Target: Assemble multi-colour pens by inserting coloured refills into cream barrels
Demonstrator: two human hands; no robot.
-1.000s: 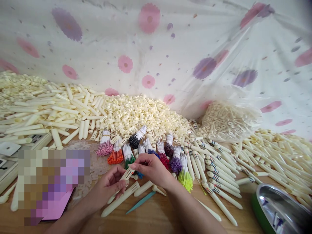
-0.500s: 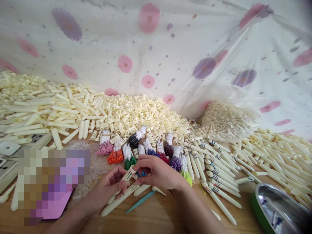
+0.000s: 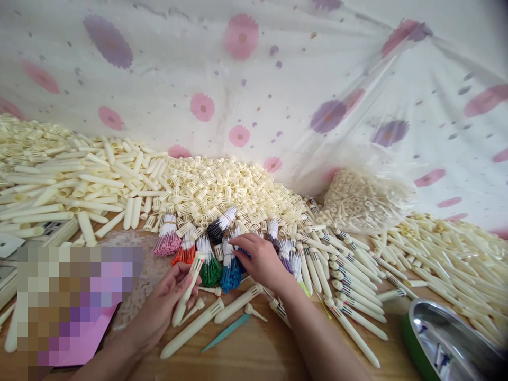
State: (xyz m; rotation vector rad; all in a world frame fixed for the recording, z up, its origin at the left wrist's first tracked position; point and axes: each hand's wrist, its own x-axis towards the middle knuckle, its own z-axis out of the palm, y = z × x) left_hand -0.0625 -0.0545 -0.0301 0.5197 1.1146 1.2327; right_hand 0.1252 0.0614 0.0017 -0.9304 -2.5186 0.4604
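My left hand [image 3: 169, 296] is closed around a cream multicolour pen [image 3: 186, 293], held tilted with its slotted top upward and a few coloured tips showing in the slots. Over the refill bundles is my right hand [image 3: 262, 262], its fingers stretched out and apart above the dark blue bundle. Just left of those fingers stands a light blue refill bundle [image 3: 230, 267]; a green bundle [image 3: 209, 262] is beside it. Beneath the hands lie two cream pen barrels [image 3: 192, 328] with slotted tops, small cream pointed parts [image 3: 256, 313] and a flat teal stick [image 3: 225, 333].
Pink [image 3: 166, 238], orange and black refill bundles stand before a heap of slotted caps [image 3: 234, 185]. Cream barrels [image 3: 95, 180] pile up at left, filled pens [image 3: 353, 280] at right. A plastic bag of small parts [image 3: 365, 198] and a green-sided metal tin [image 3: 415, 338] sit rightward.
My right hand has left the pen top and moved up over the refill bundles. My left hand has shifted left, the pen now more upright in it.
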